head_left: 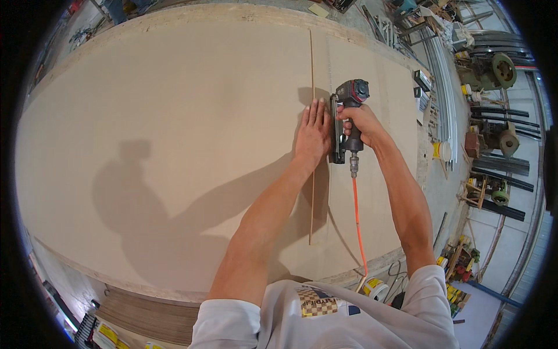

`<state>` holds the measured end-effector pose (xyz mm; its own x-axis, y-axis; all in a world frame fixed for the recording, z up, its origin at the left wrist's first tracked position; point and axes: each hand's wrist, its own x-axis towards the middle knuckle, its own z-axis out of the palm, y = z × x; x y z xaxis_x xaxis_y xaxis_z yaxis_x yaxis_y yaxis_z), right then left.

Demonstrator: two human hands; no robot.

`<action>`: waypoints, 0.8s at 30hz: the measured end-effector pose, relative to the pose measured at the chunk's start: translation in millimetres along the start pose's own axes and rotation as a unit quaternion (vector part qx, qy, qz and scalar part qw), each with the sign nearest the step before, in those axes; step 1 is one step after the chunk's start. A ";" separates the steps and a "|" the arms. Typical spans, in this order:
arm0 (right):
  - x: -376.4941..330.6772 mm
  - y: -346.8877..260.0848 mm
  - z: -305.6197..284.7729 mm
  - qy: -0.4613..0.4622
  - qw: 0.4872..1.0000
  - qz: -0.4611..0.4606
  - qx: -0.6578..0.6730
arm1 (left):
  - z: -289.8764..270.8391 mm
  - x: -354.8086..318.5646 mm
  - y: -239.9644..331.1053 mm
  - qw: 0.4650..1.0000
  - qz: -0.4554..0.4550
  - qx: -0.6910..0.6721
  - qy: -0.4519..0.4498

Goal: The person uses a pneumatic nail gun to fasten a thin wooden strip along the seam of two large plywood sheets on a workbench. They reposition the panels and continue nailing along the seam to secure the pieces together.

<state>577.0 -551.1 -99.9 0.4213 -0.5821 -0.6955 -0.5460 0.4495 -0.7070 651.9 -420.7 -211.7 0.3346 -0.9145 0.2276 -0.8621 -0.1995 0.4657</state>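
A black pneumatic nail gun (351, 139) is gripped by its handle in my right hand (365, 123), with the fingers wrapped round it. From the fitting at the handle's lower end an orange air hose (357, 212) runs toward my body. My left hand (314, 136) lies flat beside the gun, fingers stretched forward, over a thin wooden strip (312, 200). That strip runs lengthwise across a large tan board (192, 75). The gun's long magazine is close to the left fingers; whether its nose touches the board I cannot tell.
Small boxes (422, 80) sit at the board's right edge. Long metal profiles (444, 99) lie on the floor beyond. Green machines (503, 71) and dark bars stand along the right wall. A white and yellow bucket (375, 289) is near my body, and stacked brown boards (148, 319) are at lower left.
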 end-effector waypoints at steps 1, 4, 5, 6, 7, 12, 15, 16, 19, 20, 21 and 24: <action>-0.5 -0.7 1.8 0.005 1.000 0.000 0.002 | 1.9 -0.1 -1.6 1.000 0.002 0.000 0.004; -8.1 -6.5 10.0 0.016 1.000 0.003 0.004 | 4.3 1.4 -5.3 1.000 0.004 -0.006 0.014; -12.3 -8.5 12.5 0.018 1.000 0.007 0.002 | 4.8 2.3 -6.2 1.000 0.003 -0.012 0.018; -12.4 -9.8 12.1 0.023 1.000 0.011 0.002 | 4.3 6.6 -6.7 1.000 0.005 -0.019 0.020; -9.8 -9.4 11.1 0.019 1.000 0.011 0.003 | 3.7 11.0 -8.3 1.000 0.004 -0.017 0.019; 2.6 -5.9 1.0 -0.007 1.000 0.017 0.002 | 7.4 22.7 -17.7 0.999 0.004 -0.047 0.020; -2.5 -1.8 10.2 0.026 0.999 0.006 0.019 | 10.1 22.3 -19.8 1.000 0.004 -0.026 0.015; -3.9 -4.0 10.6 0.024 0.999 0.005 0.023 | 11.6 23.4 -20.1 0.999 0.007 -0.024 0.027; -5.5 -8.5 10.2 0.016 1.000 0.003 0.024 | 15.6 33.1 -20.1 0.999 0.001 -0.030 0.040; -2.8 -4.8 9.4 0.011 1.000 0.001 0.019 | 16.7 37.8 -20.3 0.999 -0.011 -0.039 0.030; -1.7 -3.3 7.0 0.008 1.000 -0.002 0.015 | 15.8 42.5 -18.6 0.998 -0.021 -0.049 0.020; 1.1 -5.2 1.8 0.007 0.999 0.026 0.020 | 10.4 49.9 -22.1 0.999 -0.018 -0.027 -0.014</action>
<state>581.6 -552.9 -97.2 0.3834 -0.5661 -0.7298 -0.5367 0.5066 -0.6748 683.6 -465.6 -219.5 0.3539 -0.9168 0.1851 -0.8272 -0.2144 0.5194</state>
